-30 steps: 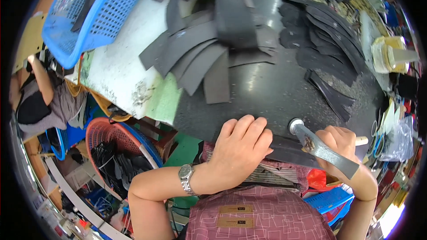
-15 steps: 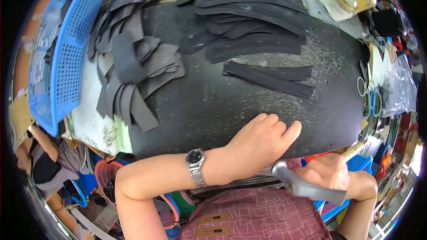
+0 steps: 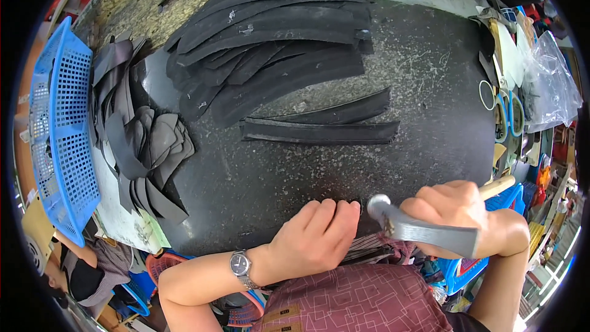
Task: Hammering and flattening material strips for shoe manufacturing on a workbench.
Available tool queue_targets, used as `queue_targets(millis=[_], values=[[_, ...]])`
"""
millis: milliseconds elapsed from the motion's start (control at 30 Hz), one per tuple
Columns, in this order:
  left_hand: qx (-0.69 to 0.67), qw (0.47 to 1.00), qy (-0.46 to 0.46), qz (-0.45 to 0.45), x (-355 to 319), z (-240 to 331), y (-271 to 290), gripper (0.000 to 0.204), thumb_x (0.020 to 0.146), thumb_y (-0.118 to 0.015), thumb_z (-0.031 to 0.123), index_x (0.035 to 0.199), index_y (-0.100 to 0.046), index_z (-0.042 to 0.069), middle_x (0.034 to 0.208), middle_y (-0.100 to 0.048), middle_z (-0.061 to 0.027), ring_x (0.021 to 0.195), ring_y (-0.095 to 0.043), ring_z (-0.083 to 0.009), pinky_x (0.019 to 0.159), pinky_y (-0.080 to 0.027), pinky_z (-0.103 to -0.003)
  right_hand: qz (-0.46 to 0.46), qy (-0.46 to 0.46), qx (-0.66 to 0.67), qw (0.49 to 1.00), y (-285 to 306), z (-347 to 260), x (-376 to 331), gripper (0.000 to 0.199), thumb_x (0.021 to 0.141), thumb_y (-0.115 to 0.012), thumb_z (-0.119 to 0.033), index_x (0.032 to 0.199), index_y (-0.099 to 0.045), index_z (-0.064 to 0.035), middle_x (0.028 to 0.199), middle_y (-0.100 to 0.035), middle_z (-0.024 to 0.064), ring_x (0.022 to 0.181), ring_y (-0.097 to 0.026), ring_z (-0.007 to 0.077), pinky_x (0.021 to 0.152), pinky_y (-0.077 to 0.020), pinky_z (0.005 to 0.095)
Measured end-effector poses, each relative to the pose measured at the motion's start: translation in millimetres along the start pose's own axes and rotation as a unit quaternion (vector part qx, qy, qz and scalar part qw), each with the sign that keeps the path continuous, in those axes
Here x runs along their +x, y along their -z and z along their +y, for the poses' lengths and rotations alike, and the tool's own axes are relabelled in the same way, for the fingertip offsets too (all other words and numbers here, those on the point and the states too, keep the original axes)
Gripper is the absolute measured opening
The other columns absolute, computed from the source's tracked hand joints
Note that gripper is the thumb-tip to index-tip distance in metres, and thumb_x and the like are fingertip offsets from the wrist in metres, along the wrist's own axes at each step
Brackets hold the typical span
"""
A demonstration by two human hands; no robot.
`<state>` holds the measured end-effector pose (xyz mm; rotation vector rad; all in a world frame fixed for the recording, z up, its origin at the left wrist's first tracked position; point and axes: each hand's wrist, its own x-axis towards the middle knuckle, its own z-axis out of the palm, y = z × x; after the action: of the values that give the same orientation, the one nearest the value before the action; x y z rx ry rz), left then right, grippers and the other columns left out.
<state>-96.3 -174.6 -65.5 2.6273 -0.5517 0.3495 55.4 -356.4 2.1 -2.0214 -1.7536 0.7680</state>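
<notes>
My right hand [image 3: 452,212] is wrapped round a hammer [image 3: 430,232]. Its grey metal head points toward my left hand, while the pale wooden handle sticks out on the right. At the near edge of the black work surface [image 3: 442,154], my left hand [image 3: 314,233] has its fingers curled in and pressed together; what they hold, if anything, is hidden. A pair of narrow black strips [image 3: 319,132] lies beyond it, joined or overlapping at the left end and spread at the right. Farther back is a pile of wide, curved black strips [image 3: 276,27].
Loose grey-black strips [image 3: 150,147] heap at the left, beside a blue plastic basket [image 3: 74,129]. Scissors [image 3: 509,114] and a clear plastic bag [image 3: 550,86] lie along the right. Another person [image 3: 92,276] sits at lower left. An orange basket [image 3: 166,264] stands below the table edge.
My left hand has moved down and left to the table's near edge, its fingers drawn in. The hammer has risen slightly with my right hand. The whole view has shifted and turned.
</notes>
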Motion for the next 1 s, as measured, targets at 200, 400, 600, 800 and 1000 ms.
queue_targets(millis=[200,400,600,800,1000], values=[[0.09,0.992,-0.073,-0.048,9,0,5,0.022,0.075,-0.06,0.008,0.092,-0.065,-0.005,0.084,-0.056,-0.0098,0.072,-0.053,-0.0194,0.058,-0.045,-0.027,0.001,0.022,-0.128,0.992,4,-2,15,0.026,0.062,-0.059,-0.019,0.083,-0.053,-0.0058,0.063,-0.04,0.0,0.048,-0.049,0.0132,0.041,-0.0394,0.0271],[-0.011,0.999,-0.023,-0.025,-5,-6,5,0.037,0.072,-0.055,0.017,0.097,-0.061,-0.01,0.087,-0.058,-0.0122,0.079,-0.054,-0.0224,0.067,-0.046,-0.03,0.008,0.01,-0.161,0.987,-6,-8,12,0.026,0.062,-0.059,-0.021,0.083,-0.053,-0.0071,0.063,-0.041,0.0003,0.049,-0.05,0.0141,0.042,-0.0394,0.0284],[-0.023,1.0,0.004,-0.012,-16,-5,10,0.037,0.071,-0.055,0.017,0.096,-0.062,-0.009,0.087,-0.058,-0.0123,0.084,-0.054,-0.0237,0.069,-0.046,-0.032,0.014,0.044,-0.13,0.99,-15,-12,14,0.026,0.06,-0.06,-0.02,0.08,-0.051,-0.0055,0.06,-0.039,-0.0001,0.046,-0.046,0.0135,0.038,-0.0357,0.0272],[0.085,0.995,-0.046,-0.014,-28,-4,18,0.033,0.07,-0.055,0.018,0.09,-0.064,-0.007,0.086,-0.059,-0.0115,0.085,-0.054,-0.0234,0.069,-0.043,-0.031,-0.001,0.079,-0.119,0.99,-8,-17,27,0.026,0.062,-0.058,-0.019,0.083,-0.053,-0.0059,0.06,-0.039,-0.0002,0.046,-0.047,0.0119,0.038,-0.035,0.0267],[0.113,0.992,-0.048,-0.032,-44,-5,30,0.028,0.068,-0.057,0.014,0.09,-0.065,-0.001,0.089,-0.058,-0.0077,0.08,-0.054,-0.0197,0.066,-0.043,-0.029,0.003,0.069,-0.133,0.989,-18,-30,38,0.026,0.06,-0.06,-0.021,0.081,-0.054,-0.0067,0.06,-0.039,-0.0006,0.045,-0.046,0.0118,0.038,-0.0336,0.027]])
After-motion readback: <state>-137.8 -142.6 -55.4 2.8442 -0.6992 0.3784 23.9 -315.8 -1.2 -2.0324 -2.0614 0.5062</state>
